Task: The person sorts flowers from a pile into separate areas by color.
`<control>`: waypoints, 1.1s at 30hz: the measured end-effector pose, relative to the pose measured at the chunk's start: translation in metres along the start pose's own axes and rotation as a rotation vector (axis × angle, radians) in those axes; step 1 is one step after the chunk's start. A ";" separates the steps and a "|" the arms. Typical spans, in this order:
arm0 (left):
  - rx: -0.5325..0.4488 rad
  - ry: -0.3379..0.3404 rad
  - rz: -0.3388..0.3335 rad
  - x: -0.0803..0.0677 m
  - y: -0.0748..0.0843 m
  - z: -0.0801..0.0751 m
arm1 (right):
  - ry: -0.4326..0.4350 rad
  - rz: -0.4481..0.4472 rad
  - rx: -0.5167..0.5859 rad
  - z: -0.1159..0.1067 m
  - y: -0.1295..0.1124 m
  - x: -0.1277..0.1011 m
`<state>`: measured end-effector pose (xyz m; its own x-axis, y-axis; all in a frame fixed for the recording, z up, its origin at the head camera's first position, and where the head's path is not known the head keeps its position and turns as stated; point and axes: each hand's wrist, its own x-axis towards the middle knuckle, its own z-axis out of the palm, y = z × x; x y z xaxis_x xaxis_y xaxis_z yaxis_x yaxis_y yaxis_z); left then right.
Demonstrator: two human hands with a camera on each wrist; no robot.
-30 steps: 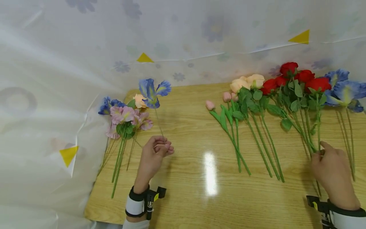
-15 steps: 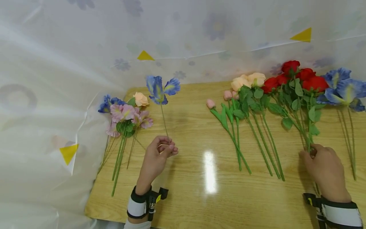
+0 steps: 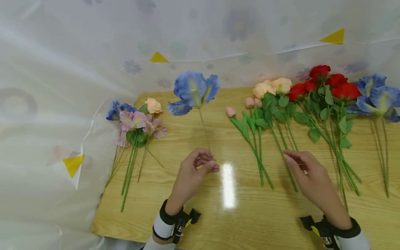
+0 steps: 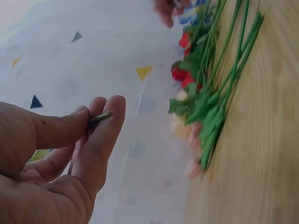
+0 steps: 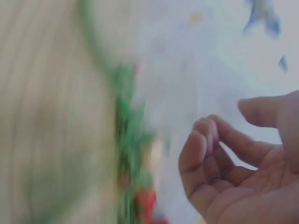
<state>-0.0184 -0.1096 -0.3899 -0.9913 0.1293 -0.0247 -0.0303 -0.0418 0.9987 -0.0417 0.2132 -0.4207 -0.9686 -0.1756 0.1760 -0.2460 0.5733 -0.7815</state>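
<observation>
My left hand [image 3: 210,166] pinches the thin stem end of a blue iris [image 3: 193,92] between thumb and forefinger and holds the bloom up over the back of the wooden table [image 3: 218,215]. The left wrist view shows the stem tip [image 4: 99,116] pinched in my left hand [image 4: 100,119]. My right hand [image 3: 295,163] hovers with loosely curled fingers over the lower stems of the peach roses [image 3: 272,88] and holds nothing. In the blurred right wrist view, my right hand [image 5: 224,126] also looks empty.
A small bunch of pink, blue and peach flowers [image 3: 137,123] lies at the left edge. Pink buds [image 3: 247,104], red roses [image 3: 328,83] and more blue irises [image 3: 375,95] lie in rows to the right. White flower-print sheeting [image 3: 62,69] walls in the back and left.
My left hand has carried the blue iris to the right and raised it. My right hand has let go of the red rose stems and moved left to the peach rose stems.
</observation>
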 end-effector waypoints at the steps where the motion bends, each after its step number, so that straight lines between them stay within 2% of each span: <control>1: -0.011 -0.026 0.008 0.001 -0.001 0.008 | -0.021 -0.026 0.056 0.007 -0.009 0.000; 5: 0.030 -0.116 0.037 0.004 -0.005 0.038 | -0.100 -0.103 0.242 0.031 -0.037 -0.001; 9: 0.191 -0.164 0.091 0.004 -0.009 0.060 | -0.135 -0.133 0.370 0.047 -0.052 0.000; 13: 0.344 -0.193 0.148 0.002 -0.012 0.069 | -0.098 -0.104 0.436 0.054 -0.057 0.000; 16: 0.452 -0.216 0.180 0.004 -0.015 0.066 | -0.031 -0.077 0.462 0.050 -0.056 0.000; 18: 0.534 -0.206 0.182 0.005 -0.016 0.056 | 0.019 -0.078 0.532 0.042 -0.052 0.002; 20: 0.588 -0.156 0.173 0.007 -0.016 0.037 | 0.061 -0.088 0.629 0.030 -0.045 0.003; 22: 0.631 -0.059 0.134 0.007 -0.014 0.010 | 0.114 -0.081 0.679 0.016 -0.037 0.004; 24: 0.647 0.060 0.078 0.006 -0.012 -0.020 | 0.180 -0.051 0.681 0.001 -0.025 0.003; 27: 0.692 0.230 -0.021 0.000 -0.012 -0.064 | 0.331 0.102 0.580 -0.021 -0.009 -0.001; 29: 0.736 0.318 -0.105 -0.005 -0.015 -0.087 | 0.423 0.197 0.485 -0.034 0.004 -0.003; 31: 0.772 0.387 -0.200 -0.012 -0.020 -0.105 | 0.496 0.293 0.354 -0.045 0.015 -0.005; 33: 0.818 0.440 -0.283 -0.018 -0.026 -0.119 | 0.539 0.328 0.287 -0.055 0.028 -0.009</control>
<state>-0.0150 -0.2289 -0.4210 -0.9254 -0.3603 -0.1176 -0.3413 0.6574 0.6718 -0.0417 0.2749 -0.4107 -0.8926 0.4351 0.1181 0.0102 0.2814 -0.9595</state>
